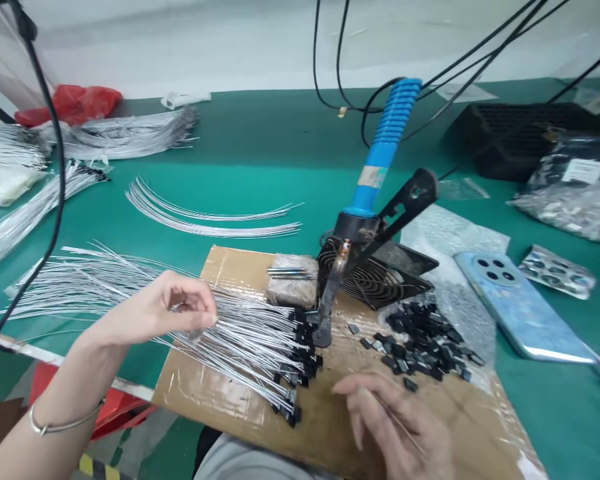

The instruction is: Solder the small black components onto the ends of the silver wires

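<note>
Where the white wires [250,337] lie on the cardboard [205,390], their long axis runs left to right, black ends [307,353] rightward. My left hand [187,303], nearer, is above them, fingertips pinched; wire between, cannot tell. Right of the ends, my right hand [397,420] grips a thin rod [405,431].

- Green table [220,177], across the frame.
- Cardboard sheet [200,383], lower centre.
- Fanned white wires [95,283], left, partly on cardboard.
- Curved wires [240,233], two groups, centre.
- Black tray [510,127], upper right.
- Silver pack [557,271], right.
</note>
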The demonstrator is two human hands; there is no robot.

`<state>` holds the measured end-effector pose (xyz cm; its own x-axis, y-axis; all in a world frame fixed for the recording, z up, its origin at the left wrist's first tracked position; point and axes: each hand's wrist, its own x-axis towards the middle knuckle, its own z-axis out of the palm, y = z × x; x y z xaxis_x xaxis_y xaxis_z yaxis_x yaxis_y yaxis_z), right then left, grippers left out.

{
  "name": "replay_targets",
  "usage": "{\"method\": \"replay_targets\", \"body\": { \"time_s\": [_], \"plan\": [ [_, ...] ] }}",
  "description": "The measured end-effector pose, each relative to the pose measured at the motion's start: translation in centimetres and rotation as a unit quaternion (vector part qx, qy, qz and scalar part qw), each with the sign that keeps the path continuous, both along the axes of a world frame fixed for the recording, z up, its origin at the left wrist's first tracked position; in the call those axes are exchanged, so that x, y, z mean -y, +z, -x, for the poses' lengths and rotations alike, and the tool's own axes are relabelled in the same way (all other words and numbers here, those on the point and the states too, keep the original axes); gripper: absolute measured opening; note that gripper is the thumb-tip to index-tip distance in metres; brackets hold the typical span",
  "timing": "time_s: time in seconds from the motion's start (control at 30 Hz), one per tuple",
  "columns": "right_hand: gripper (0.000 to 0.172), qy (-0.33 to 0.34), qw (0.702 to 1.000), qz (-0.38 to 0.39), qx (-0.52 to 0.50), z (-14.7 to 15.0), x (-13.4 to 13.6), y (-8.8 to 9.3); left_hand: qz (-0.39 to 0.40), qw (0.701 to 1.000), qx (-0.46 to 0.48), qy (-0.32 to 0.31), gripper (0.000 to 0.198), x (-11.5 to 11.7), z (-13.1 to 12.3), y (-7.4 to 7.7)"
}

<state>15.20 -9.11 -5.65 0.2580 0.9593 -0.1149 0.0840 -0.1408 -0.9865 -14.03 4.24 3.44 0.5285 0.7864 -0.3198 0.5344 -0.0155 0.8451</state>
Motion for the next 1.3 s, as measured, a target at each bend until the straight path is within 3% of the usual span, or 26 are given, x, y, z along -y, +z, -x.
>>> {"method": "replay_targets", "body": {
  "time_s": [0.07,0.17,0.33,0.57,0.7,0.83,0.97,1.07,1.2,1.3],
  "plan": [
    [0.022,0.065,0.998,0.013,-0.023,1.1,-0.6,0.8,0.006,1.0,0.009,-0.014,0.017,0.9,-1.1,-1.3],
    [0.018,0.11,0.993,0.026,-0.044,1.7,-1.3,1.3,0.039,0.999,0.014,-0.022,0.016,1.8,-2.3,-2.3],
    [0.032,0.092,0.995,0.03,-0.029,1.6,-1.5,1.2,0.058,0.998,0.035,-0.011,0.019,2.2,-2.6,-2.1],
    [0.034,0.071,0.996,0.048,-0.011,1.4,-1.0,1.1,0.052,0.998,0.016,-0.035,0.02,2.1,-2.4,-2.5],
    [0.035,0.092,0.996,0.02,0.006,1.2,-1.1,1.1,0.057,0.997,0.012,-0.06,0.02,1.8,-2.5,-2.2],
    [0.034,0.137,0.988,-0.054,0.055,0.9,-1.5,0.8,0.003,0.996,-0.05,-0.069,0.018,2.7,-3.4,-1.4],
    [0.029,0.176,0.976,-0.094,0.084,1.0,-1.5,0.3,-0.092,0.991,-0.074,-0.056,0.019,5.6,-6.3,-1.7],
    [0.028,0.146,0.98,-0.1,0.085,1.6,-1.2,0.0,-0.097,0.992,-0.066,-0.051,0.015,7.2,-8.7,-2.7],
    [0.029,0.04,0.992,-0.105,0.057,2.3,-0.9,-0.1,0.044,0.999,-0.017,0.006,0.022,7.5,-10.4,-4.2],
    [0.032,-0.059,0.996,-0.067,0.03,1.6,-1.1,-0.2,0.098,0.991,0.05,0.074,0.023,7.0,-10.6,-4.7]
  ]
}}
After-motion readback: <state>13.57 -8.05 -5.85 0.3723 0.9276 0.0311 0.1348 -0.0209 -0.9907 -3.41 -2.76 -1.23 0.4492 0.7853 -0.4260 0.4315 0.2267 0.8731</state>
